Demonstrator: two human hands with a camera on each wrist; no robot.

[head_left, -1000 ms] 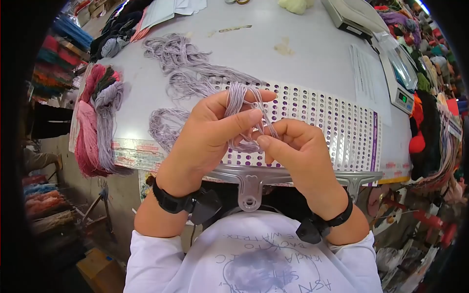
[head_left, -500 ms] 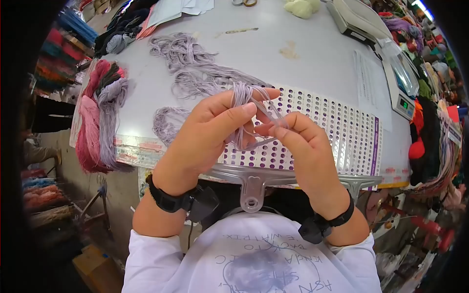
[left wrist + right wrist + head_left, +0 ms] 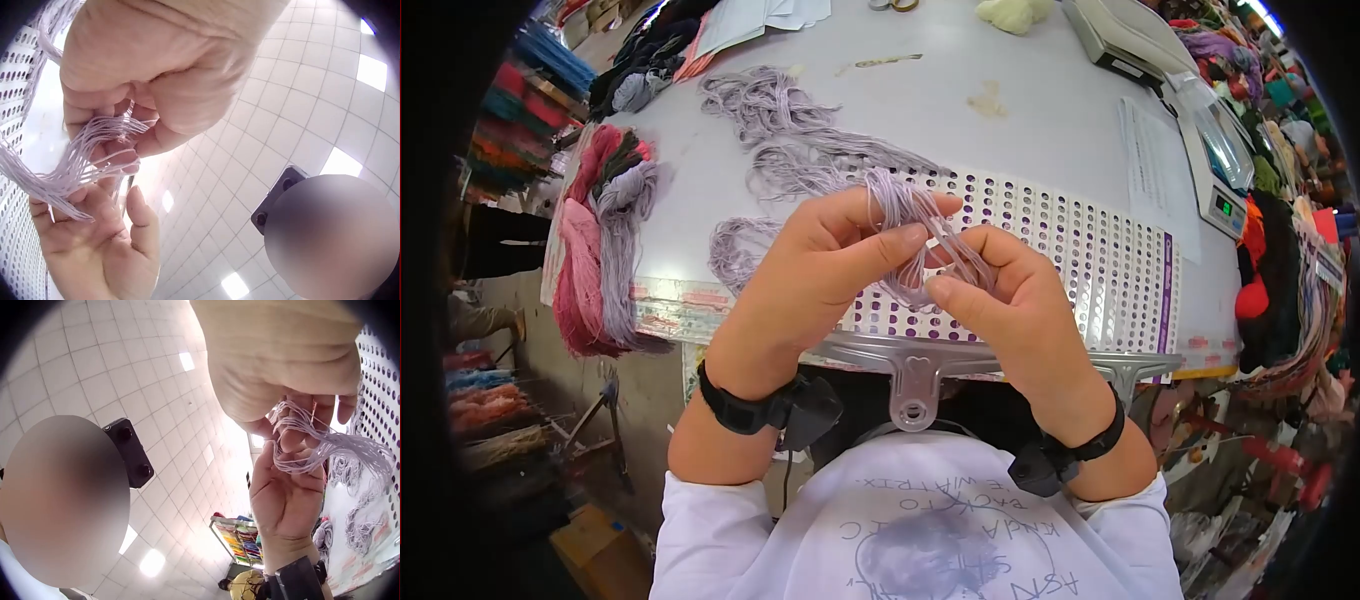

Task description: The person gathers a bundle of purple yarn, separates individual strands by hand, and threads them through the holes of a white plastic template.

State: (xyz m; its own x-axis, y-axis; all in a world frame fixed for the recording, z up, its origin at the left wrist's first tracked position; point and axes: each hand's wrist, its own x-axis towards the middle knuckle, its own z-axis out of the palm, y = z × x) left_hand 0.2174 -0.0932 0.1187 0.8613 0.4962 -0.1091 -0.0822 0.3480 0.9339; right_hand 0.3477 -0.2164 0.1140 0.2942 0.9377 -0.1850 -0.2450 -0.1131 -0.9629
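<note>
Over the near edge of the bench point(image 3: 1060, 100), a loop of lilac yarn point(image 3: 895, 205) hung between the two hands, in front of the person's chest. The left hand point(image 3: 810, 270) pinched it, thumb against the strands draped over the forefinger, probably so that the bundle stayed together at that end. The right hand point(image 3: 1025, 305) held the other side between thumb and curled fingers, its palm turned toward the left one. Holding the loop at both sides seemed meant to spread the strands and let the fingers work among them; which single strands each fingertip gripped could not be told.

Below lay a white board point(image 3: 1140, 285) punched with rows of holes, a clear bar point(image 3: 914, 385) along its near side. The board may have served for sorting, though no yarn was seen threaded through it.

More lilac hanks point(image 3: 765, 110) lay loosely beside and beyond the left hand, likely put there to be within reach. Farther left, pink yarn point(image 3: 580, 260) hung over the bench's edge, perhaps so its length would stay straight. The scale point(image 3: 1225, 205), its display lit, stood well apart at the right, presumably placed out of the hands' way.
</note>
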